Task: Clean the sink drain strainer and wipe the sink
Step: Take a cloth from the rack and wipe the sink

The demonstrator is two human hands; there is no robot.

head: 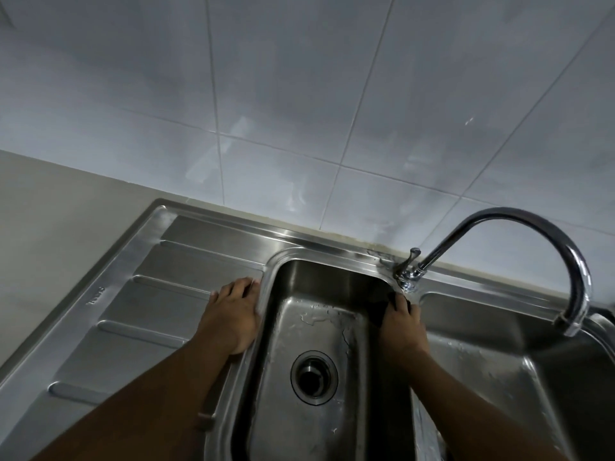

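Dark cloth (382, 309) lies beneath right grip (401, 324), against sink wall (372, 281).

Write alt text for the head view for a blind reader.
A person's right hand holds a dark cloth on the sink rim by the faucet, while the left hand rests flat on the drainboard beside the basin. The drain shows between the forearms.

We faced a wall (299, 78) of large, glossy, pale grey-white tiles, their thin grout lines (216, 128) slanting in the wide view. Soft, smeared reflections (206, 164) lay on the lower tiles. The light was dim and cool. At the left a plain beige bench (50, 221) met the wall's foot, and further right a yellowed sealant strip (352, 237) ran along that joint.
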